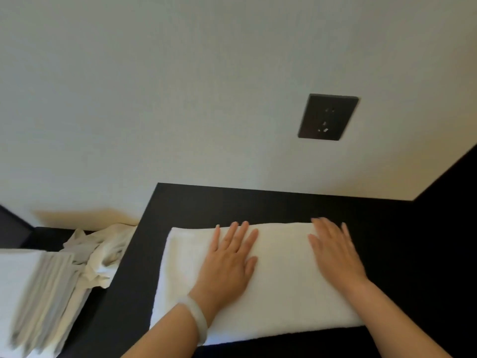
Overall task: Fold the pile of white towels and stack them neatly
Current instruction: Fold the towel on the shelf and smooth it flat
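A folded white towel lies flat on the black table. My left hand rests palm down on the towel's left half, fingers straight and spread, a pale bangle on the wrist. Flat on the towel's right half lies my right hand, its fingers reaching the far edge. A stack of folded white towels stands at the lower left. Behind that stack sits a crumpled heap of unfolded white towels.
The pale wall rises right behind the table, with a dark power socket above the towel. A dark panel closes off the right side. The stack and heap sit on a lower dark surface to the left of the table.
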